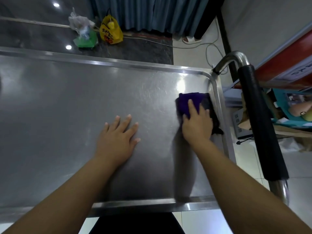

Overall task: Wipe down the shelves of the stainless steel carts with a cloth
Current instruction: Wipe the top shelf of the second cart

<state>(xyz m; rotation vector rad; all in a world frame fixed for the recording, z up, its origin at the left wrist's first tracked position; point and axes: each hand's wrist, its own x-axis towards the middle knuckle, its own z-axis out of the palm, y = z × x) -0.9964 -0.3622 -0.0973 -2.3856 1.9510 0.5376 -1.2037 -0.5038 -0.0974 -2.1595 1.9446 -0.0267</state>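
Note:
The top shelf of a stainless steel cart (70, 102) fills most of the view, with a raised rim all round. A dark purple cloth (184, 102) lies folded on the shelf near its right rim. My right hand (197, 123) presses flat on the cloth with straight fingers. My left hand (118, 137) rests flat on the bare steel in the middle of the shelf, fingers spread, a hand's width left of the cloth.
The cart's push handle (258, 125), black-padded on a steel tube, runs along the right side. Behind it stand shelves with boxes (287, 105). On the dark floor beyond the cart lie a yellow bag (110, 31), a green bag (86, 39) and a white cable (199, 46).

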